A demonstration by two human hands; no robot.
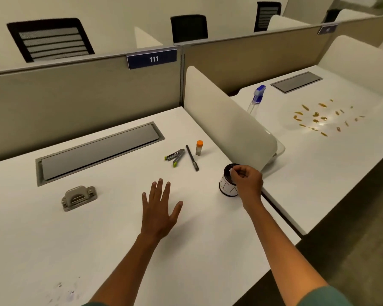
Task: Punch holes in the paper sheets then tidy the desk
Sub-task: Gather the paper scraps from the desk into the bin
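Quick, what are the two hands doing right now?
Left hand: open, fingers spread flat over the desk, holding nothing.
Right hand: fingers curled, pinching something small and white over the pen cup.

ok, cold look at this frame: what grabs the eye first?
Probably the two bare hands mid-desk: the left hand lies spread flat on the white desk, and the right hand pinches something small and white over a black-rimmed cup near the desk's right edge. Next, the grey hole punch alone on the left, and yellow scraps scattered over the neighbouring desk.
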